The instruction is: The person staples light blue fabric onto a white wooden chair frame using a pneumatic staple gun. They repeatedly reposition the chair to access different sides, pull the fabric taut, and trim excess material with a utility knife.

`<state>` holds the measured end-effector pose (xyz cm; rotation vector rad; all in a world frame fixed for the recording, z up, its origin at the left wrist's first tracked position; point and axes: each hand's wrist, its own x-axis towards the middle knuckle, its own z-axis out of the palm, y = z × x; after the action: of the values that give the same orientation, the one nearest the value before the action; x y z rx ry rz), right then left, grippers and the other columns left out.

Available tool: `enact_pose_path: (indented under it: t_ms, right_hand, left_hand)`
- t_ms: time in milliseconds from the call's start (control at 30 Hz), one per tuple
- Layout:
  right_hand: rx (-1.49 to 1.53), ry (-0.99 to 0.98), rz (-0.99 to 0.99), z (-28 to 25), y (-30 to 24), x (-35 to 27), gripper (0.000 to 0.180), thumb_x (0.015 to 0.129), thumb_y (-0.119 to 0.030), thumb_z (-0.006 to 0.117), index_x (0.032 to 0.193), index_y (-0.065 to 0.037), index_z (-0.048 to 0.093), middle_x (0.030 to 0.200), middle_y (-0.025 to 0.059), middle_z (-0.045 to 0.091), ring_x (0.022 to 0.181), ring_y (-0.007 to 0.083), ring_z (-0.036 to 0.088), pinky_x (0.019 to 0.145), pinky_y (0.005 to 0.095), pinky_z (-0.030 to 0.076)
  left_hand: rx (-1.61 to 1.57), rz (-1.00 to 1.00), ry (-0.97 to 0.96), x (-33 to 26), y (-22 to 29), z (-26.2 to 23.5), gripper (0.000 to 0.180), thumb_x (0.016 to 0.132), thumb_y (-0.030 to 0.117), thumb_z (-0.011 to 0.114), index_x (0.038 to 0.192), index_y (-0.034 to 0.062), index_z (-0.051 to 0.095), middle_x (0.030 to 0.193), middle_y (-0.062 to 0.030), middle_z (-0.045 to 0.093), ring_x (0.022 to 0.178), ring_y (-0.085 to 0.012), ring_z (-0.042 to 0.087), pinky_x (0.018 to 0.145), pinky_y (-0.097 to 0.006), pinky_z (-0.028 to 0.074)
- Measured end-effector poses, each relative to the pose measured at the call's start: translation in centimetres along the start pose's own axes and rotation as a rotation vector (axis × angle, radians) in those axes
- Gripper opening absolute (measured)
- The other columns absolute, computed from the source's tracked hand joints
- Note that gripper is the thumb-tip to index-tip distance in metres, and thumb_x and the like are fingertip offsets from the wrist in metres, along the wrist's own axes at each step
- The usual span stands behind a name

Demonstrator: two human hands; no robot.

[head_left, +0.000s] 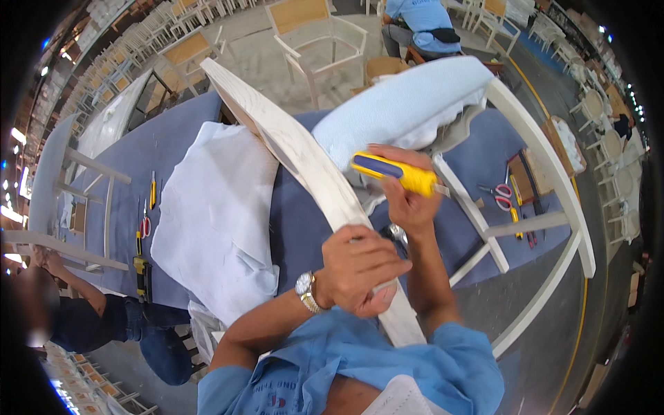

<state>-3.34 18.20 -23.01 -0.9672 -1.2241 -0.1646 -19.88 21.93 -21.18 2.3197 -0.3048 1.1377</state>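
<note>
My left hand (361, 268), a watch on its wrist, is closed round a pale wooden rail (311, 162) of a chair frame. In my right hand (409, 204) is a yellow and dark blue utility knife (394, 171), held above the rail's right side with a short blade showing at its right end. Beyond the knife lies the chair's light blue padded part (401, 100), with loose fabric along its lower edge. Left of the rail, white fabric (211, 214) spreads over another part of the chair. Pale chair legs (553, 152) curve away at the right.
The blue-grey table (297, 214) carries red-handled scissors (499, 197), a yellow cutter (516, 223) and other hand tools at right, and another cutter (153, 190) at left. A co-worker (104, 318) handles a second chair (90, 180) at left. Another person (422, 28) sits beyond.
</note>
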Motion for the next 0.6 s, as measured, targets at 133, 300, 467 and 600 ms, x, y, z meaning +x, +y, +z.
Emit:
enact_pose_path:
  t_ms: [133, 300, 467, 600]
  right_hand:
    - [0.148, 0.165, -0.258, -0.6, -2.7, 0.4, 0.039, 0.091, -0.023, 0.078, 0.118, -0.001, 0.061, 0.115, 0.026, 0.07, 0.106, 0.0357, 0.07, 0.085, 0.0407, 0.058]
    - [0.009, -0.08, -0.166, -1.1, 1.5, -2.6, 0.035, 0.093, -0.025, 0.076, 0.115, -0.002, 0.061, 0.115, 0.0312, 0.067, 0.105, 0.0427, 0.069, 0.089, 0.0509, 0.06]
    - [0.128, 0.201, -0.26, -0.5, -0.7, -3.1, 0.031, 0.09, -0.019, 0.077, 0.113, -0.003, 0.063, 0.111, 0.0232, 0.07, 0.106, 0.038, 0.068, 0.089, 0.0451, 0.058]
    - [-0.002, 0.012, -0.021, 0.6, 0.6, -1.4, 0.026, 0.089, -0.016, 0.075, 0.108, -0.003, 0.063, 0.099, 0.0142, 0.071, 0.088, 0.0303, 0.068, 0.084, 0.0379, 0.055]
  left_hand:
    - [-0.012, -0.007, -0.011, -0.1, 0.2, 0.0, 0.036, 0.083, 0.025, 0.048, 0.092, 0.0077, 0.078, 0.082, -0.0052, 0.074, 0.081, -0.0196, 0.072, 0.08, -0.037, 0.048]
    - [0.013, 0.004, -0.012, -0.4, 0.5, -0.1, 0.038, 0.089, 0.027, 0.045, 0.093, 0.008, 0.078, 0.083, -0.0044, 0.075, 0.083, -0.0189, 0.072, 0.083, -0.038, 0.046]
    - [0.017, -0.003, -0.027, -0.6, 0.2, -0.3, 0.039, 0.09, 0.026, 0.044, 0.094, 0.0086, 0.078, 0.086, -0.0051, 0.076, 0.086, -0.0196, 0.073, 0.084, -0.039, 0.046]
    - [0.044, 0.003, -0.029, -1.2, -0.1, -0.2, 0.039, 0.09, 0.026, 0.044, 0.095, 0.0081, 0.078, 0.086, -0.0051, 0.075, 0.085, -0.0202, 0.073, 0.083, -0.039, 0.046]
